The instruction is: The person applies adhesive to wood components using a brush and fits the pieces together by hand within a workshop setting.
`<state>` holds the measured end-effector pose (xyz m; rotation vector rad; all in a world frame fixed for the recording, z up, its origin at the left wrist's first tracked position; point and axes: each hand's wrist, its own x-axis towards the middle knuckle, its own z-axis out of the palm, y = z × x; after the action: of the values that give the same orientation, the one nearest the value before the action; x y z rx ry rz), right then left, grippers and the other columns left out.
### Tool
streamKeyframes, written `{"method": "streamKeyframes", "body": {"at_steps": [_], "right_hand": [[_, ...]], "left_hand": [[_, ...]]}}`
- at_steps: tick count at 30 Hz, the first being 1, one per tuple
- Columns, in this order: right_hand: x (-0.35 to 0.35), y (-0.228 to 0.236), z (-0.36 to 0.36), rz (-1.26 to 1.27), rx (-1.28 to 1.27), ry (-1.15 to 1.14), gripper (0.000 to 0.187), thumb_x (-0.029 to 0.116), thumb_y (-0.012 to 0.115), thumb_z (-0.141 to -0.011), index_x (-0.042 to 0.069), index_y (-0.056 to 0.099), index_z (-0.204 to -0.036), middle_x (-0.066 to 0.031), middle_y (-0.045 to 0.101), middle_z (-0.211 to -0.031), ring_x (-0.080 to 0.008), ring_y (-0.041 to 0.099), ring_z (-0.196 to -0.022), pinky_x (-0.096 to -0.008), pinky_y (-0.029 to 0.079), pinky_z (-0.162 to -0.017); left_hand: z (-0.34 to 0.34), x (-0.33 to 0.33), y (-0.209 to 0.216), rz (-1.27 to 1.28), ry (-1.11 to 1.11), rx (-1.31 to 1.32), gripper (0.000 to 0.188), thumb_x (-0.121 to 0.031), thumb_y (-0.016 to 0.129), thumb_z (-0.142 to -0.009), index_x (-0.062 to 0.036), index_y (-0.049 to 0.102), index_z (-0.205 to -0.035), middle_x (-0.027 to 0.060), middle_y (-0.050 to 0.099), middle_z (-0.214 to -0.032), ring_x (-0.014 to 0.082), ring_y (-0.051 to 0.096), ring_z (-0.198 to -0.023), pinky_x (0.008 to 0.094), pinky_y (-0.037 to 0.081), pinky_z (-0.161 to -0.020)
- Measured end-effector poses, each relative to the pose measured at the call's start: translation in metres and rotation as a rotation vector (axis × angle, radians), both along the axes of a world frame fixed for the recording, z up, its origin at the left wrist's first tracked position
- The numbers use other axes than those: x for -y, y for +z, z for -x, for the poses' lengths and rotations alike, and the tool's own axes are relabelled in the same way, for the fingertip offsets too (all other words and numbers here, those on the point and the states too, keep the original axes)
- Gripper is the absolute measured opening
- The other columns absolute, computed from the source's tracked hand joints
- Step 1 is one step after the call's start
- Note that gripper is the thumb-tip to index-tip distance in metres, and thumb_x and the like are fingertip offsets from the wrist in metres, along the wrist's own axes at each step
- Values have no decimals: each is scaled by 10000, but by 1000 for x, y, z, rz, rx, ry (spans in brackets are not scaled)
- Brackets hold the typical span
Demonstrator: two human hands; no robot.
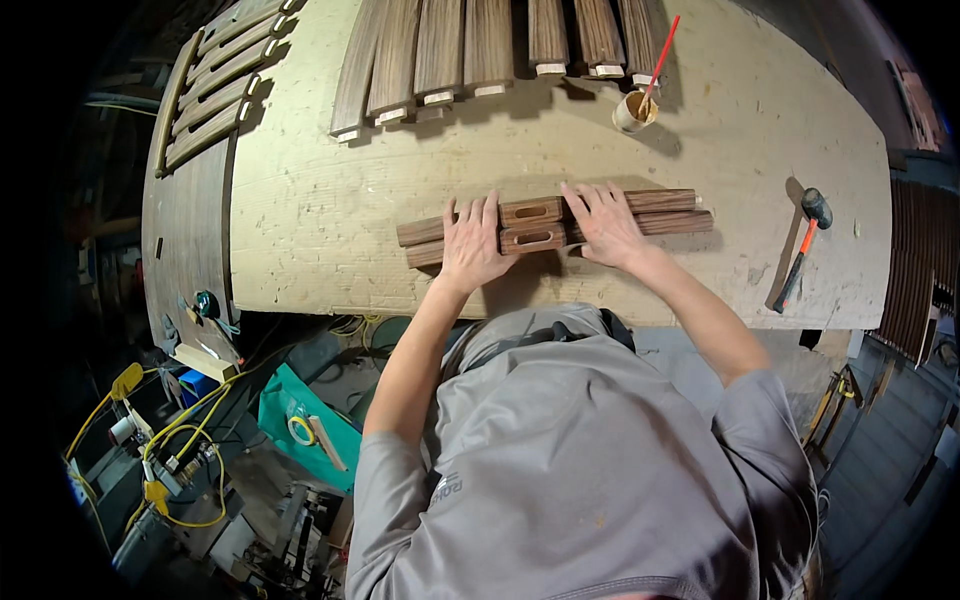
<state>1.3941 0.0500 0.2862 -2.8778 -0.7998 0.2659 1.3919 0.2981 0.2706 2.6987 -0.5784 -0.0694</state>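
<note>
My left hand (pixel 472 245) and right hand (pixel 605 225) lie open, palms flat on two slotted wooden rails (pixel 550 225), pinning them side by side on the tabletop (pixel 320 220).

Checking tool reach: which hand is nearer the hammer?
Right. The right hand rests on the wooden rails, toward the hammer; the left hand lies farther away.

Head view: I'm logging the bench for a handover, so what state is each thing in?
Slotted wooden rails: two, lying side by side, slots up.
Left hand: flat on the rails.
Right hand: flat on the rails.
Mallet: lying on the bench, untouched.
Cup: upright, red-handled stick inside.
Tenoned slats: laid in a row.
</note>
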Motion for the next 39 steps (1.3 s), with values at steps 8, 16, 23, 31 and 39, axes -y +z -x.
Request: {"method": "streamKeyframes", "body": {"at_steps": [8,16,23,31,39], "right_hand": [[-6,-15,-5,-86,45,-45,785,44,700,-614,-53,352,-1310,-206,482,-1183,-347,462,-1125,-449,318,-1033],[45,39,-35,-330,-224,-6,693,215,790,-665,-10,502,-1254,-164,574,-1046,-276,559,-997,-405,446,-878],[112,38,-150,-697,47,-1013,551,427,734,-741,3,642,-1080,-100,664,-747,-202,637,-681,-330,498,-630],[105,46,-165,-433,170,-736,222,246,608,-828,35,634,-892,-166,650,-742,-354,630,-740,-432,493,-663],[107,29,-129,-668,368,-706,174,218,585,-891,44,601,-886,-135,643,-713,-317,628,-650,-389,487,-572]], "left_hand": [[-10,9,0,59,-36,-12,799,-313,750,-594,41,410,-1224,196,536,-1128,343,500,-1081,448,303,-999],[-23,23,-11,15,-113,15,864,-402,777,-608,57,401,-1235,195,536,-1123,351,497,-1055,446,331,-960],[-31,24,-5,-71,-156,-74,894,-382,776,-561,45,392,-1246,201,526,-1113,356,479,-1076,459,307,-993],[-29,23,0,-109,-133,-173,954,-312,773,-493,35,366,-1282,185,497,-1202,332,450,-1146,437,286,-1034],[-27,25,-16,-29,-90,-114,917,-295,759,-530,27,353,-1286,192,492,-1202,350,446,-1143,468,275,-1035]]}}
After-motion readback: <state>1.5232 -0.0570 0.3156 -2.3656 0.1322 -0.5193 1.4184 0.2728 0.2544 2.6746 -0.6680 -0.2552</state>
